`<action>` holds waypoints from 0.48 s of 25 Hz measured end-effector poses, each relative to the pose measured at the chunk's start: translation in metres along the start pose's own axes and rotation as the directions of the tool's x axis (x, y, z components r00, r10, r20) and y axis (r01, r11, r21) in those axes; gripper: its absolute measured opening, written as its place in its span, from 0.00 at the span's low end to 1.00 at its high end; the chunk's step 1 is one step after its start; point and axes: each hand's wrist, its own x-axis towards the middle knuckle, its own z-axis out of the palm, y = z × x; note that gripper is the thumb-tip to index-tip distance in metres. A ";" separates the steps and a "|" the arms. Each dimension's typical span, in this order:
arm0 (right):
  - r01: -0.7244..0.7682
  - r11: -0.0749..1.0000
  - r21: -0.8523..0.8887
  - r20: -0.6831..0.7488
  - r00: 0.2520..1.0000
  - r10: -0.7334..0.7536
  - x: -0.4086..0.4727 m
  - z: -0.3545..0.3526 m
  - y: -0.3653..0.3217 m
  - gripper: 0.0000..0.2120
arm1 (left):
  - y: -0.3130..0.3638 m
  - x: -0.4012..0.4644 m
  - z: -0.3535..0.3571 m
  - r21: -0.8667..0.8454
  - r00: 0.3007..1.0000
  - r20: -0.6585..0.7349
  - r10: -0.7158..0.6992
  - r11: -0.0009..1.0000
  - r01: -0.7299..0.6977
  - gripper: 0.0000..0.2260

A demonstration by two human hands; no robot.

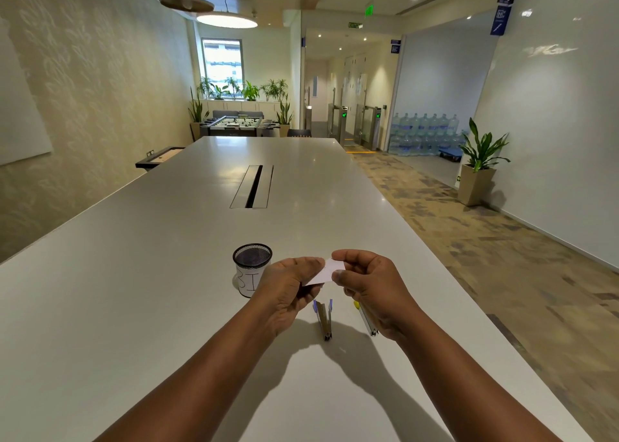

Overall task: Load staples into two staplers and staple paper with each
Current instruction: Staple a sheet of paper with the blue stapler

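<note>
Both hands hold a small white piece of paper (327,271) above the table. My left hand (288,287) pinches its left end and my right hand (368,284) pinches its right end between thumb and fingers. Below the paper, a small stapler with blue trim (323,319) lies on the table with its metal parts showing. A second stapler with yellow trim (366,321) lies just to its right, partly hidden under my right hand.
A black mesh cup (252,267) with a white label stands left of my left hand. The long white table (167,290) has a cable slot (253,187) at its middle. Carpeted floor runs along the table's right edge.
</note>
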 end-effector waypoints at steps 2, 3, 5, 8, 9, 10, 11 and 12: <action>-0.002 1.000 -0.004 -0.011 1.000 0.002 0.001 0.001 0.001 0.14 | 0.000 0.000 -0.004 0.032 0.998 0.060 0.008 0.999 -0.010 0.09; -0.006 1.000 -0.006 -0.017 1.000 0.006 0.001 0.001 0.002 0.14 | 0.000 0.000 -0.006 0.044 0.996 0.087 0.012 0.999 -0.016 0.10; -0.019 1.000 0.005 -0.034 0.999 0.019 0.004 0.001 0.003 0.14 | 0.001 0.000 -0.009 0.051 0.991 0.133 0.024 0.998 -0.031 0.13; -0.034 0.999 -0.022 -0.070 0.997 0.033 0.008 0.000 0.006 0.12 | -0.002 0.003 -0.015 0.063 0.984 0.169 0.065 0.995 -0.076 0.16; -0.043 0.998 -0.044 -0.072 0.997 0.040 0.009 0.000 0.007 0.13 | -0.004 0.005 -0.017 0.063 0.981 0.175 0.081 0.994 -0.094 0.16; -0.054 0.997 -0.057 -0.066 0.997 0.051 0.011 -0.001 0.009 0.13 | -0.007 0.007 -0.021 0.061 0.980 0.177 0.095 0.992 -0.107 0.16; -0.069 0.996 -0.062 -0.057 0.996 0.065 0.012 -0.002 0.011 0.15 | -0.010 0.009 -0.025 0.056 0.979 0.176 0.104 0.992 -0.115 0.16; -0.084 0.995 -0.061 -0.046 0.996 0.081 0.013 -0.002 0.013 0.17 | -0.014 0.012 -0.030 0.049 0.979 0.175 0.105 0.992 -0.115 0.15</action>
